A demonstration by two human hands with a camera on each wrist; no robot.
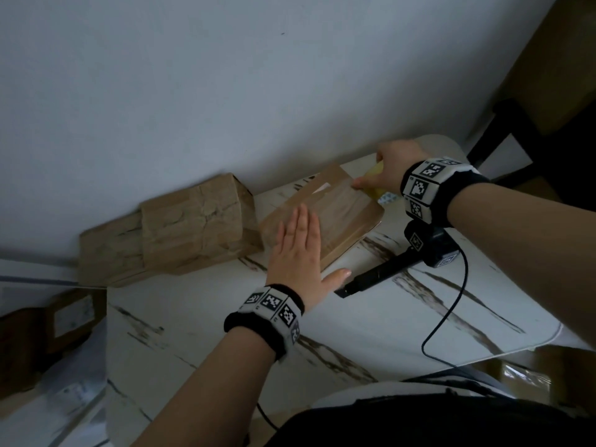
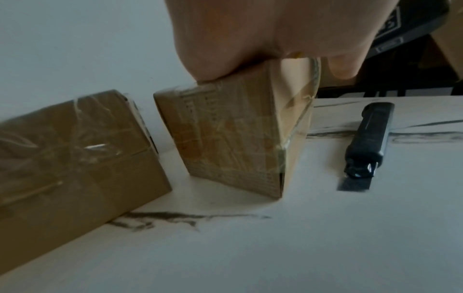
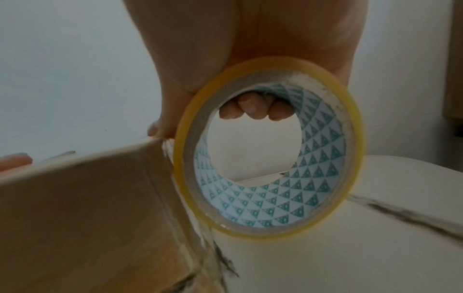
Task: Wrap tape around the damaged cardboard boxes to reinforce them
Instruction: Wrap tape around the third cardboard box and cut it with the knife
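Observation:
A small flat cardboard box (image 1: 335, 214) lies on the white marbled table (image 1: 371, 324), with clear tape over its top. My left hand (image 1: 298, 250) lies flat on its near part, fingers straight, and presses it down. In the left wrist view the same box (image 2: 233, 138) shows glossy tape on its side. My right hand (image 1: 392, 167) grips a yellowish tape roll (image 3: 268, 146) at the box's far right edge, fingers curled through the core, thumb on the box top. The cardboard box (image 3: 82, 214) edge sits right beside the roll.
A bigger crumpled taped box (image 1: 180, 230) stands against the wall to the left, also seen as the taped box (image 2: 75, 154). A black utility knife (image 1: 377, 272) lies on the table right of my left hand; the knife (image 2: 365, 142) has its blade out. A black cable (image 1: 451, 304) runs across the table.

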